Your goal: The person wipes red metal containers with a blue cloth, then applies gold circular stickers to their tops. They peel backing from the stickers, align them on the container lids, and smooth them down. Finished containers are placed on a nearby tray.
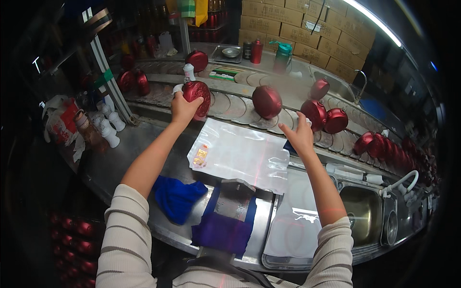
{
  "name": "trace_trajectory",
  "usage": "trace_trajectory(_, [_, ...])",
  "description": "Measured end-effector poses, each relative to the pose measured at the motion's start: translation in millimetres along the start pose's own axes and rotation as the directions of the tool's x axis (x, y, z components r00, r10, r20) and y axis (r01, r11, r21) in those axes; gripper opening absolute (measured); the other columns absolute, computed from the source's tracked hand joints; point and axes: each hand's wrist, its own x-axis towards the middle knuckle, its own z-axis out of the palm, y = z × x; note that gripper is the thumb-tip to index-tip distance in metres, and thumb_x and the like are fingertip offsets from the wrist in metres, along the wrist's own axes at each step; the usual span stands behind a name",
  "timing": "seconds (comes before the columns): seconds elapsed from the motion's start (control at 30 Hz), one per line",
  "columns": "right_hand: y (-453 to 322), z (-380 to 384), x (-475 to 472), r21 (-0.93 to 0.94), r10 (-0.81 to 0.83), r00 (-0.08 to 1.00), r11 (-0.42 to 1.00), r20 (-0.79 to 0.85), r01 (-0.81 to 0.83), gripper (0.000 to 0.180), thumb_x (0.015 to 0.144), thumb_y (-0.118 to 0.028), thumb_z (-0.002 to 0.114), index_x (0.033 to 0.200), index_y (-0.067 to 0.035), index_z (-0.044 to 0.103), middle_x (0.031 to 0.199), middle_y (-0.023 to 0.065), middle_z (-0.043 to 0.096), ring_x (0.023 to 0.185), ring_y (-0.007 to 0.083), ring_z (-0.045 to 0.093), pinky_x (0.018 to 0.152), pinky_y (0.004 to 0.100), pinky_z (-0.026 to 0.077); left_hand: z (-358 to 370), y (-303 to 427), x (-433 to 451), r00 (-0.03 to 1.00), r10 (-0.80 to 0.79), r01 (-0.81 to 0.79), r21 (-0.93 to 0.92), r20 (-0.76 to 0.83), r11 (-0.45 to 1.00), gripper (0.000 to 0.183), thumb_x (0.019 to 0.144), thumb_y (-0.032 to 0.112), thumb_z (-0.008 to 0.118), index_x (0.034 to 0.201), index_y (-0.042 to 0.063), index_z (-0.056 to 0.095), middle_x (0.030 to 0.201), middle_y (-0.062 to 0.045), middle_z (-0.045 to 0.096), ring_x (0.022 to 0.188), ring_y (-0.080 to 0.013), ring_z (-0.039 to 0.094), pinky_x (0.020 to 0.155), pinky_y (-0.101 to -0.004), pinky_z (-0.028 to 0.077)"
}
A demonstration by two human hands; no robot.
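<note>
My left hand grips a round, flat red bottle at its side, on the near conveyor of overlapping plates; something white shows at the fingers. My right hand is raised with fingers apart, holding nothing, left of a group of red bottles. Between the hands another red bottle stands upright on the conveyor. Below it lies a white plastic sheet with gold and red print at its left end. A metal fixture with a purple cloth sits nearest my body.
A blue cloth lies left of the fixture. White spray bottles stand at the left. On the right are a tray with a clear-covered white sheet and a sink. A teal drinking bottle stands behind the conveyors.
</note>
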Motion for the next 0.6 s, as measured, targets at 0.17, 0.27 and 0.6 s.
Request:
trace_trajectory(0.17, [-6,35,92,-0.179,0.075,0.997,0.981,-0.004,-0.074,0.106,0.07,-0.061,0.079,0.147,-0.003,0.035,0.129,0.0285,0.058,0.116,0.0435,0.061,0.093,0.0504,0.051,60,-2,22,0.999,0.022,-0.023,0.038,0.028,0.999,0.071,0.07,0.037,0.083,0.119,-0.004,0.052,0.104,-0.029,0.066,0.096,-0.0447,0.066,0.086,-0.0496,0.054])
trace_trajectory(0.27, [6,53,116,-0.235,0.118,0.989,0.967,0.089,-0.094,0.093,0.07,-0.061,0.078,0.134,-0.002,0.046,0.122,0.0253,0.064,0.114,0.041,0.063,0.093,0.0483,0.051,95,3,37,0.998,0.036,-0.042,0.105,0.057,0.994,0.069,0.071,0.038,0.082,0.12,-0.002,0.054,0.105,-0.028,0.066,0.097,-0.0433,0.066,0.085,-0.0487,0.054])
trace_trajectory(0.6, [62,46,120,-0.283,0.119,0.993,0.953,0.025,-0.107,0.079,0.077,-0.061,0.071,0.118,0.003,0.048,0.113,0.029,0.066,0.107,0.0452,0.065,0.09,0.0502,0.05,146,15,13,0.977,-0.019,-0.013,0.144,0.214,0.989,0.072,0.079,0.045,0.076,0.131,0.002,0.05,0.123,-0.028,0.057,0.109,-0.0423,0.062,0.088,-0.0484,0.053])
